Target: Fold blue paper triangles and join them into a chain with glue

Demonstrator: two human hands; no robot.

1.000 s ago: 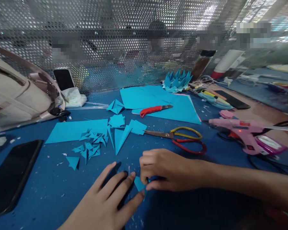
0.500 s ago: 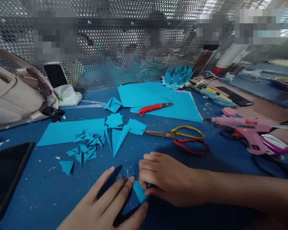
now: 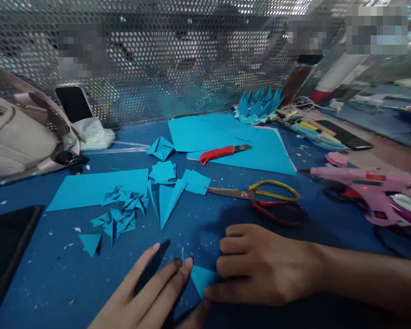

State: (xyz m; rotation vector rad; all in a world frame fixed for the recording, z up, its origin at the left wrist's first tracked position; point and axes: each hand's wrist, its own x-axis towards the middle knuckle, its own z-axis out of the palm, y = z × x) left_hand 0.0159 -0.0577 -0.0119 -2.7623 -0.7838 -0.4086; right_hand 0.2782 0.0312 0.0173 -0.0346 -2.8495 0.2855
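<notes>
Single head-worn view, taken from above the wearer's side of the blue tabletop (image 3: 48, 283) and facing forward and downward, with the perforated metal screen (image 3: 178, 87) across 12 o'clock. The camera sits close above the left hand (image 3: 137, 308) at 7 o'clock and the right hand (image 3: 272, 269) at 5 o'clock. The wide field spans from the handbag (image 3: 18, 132), cropped at 9 o'clock, to the pink hot glue gun (image 3: 375, 182) at 3 o'clock.

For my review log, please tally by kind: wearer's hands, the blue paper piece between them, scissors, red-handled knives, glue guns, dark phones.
Hands (left hand, right hand): 2
Blue paper piece: 1
Scissors: 1
Red-handled knife: 1
Glue gun: 1
Dark phones: 3
Total: 9
</notes>
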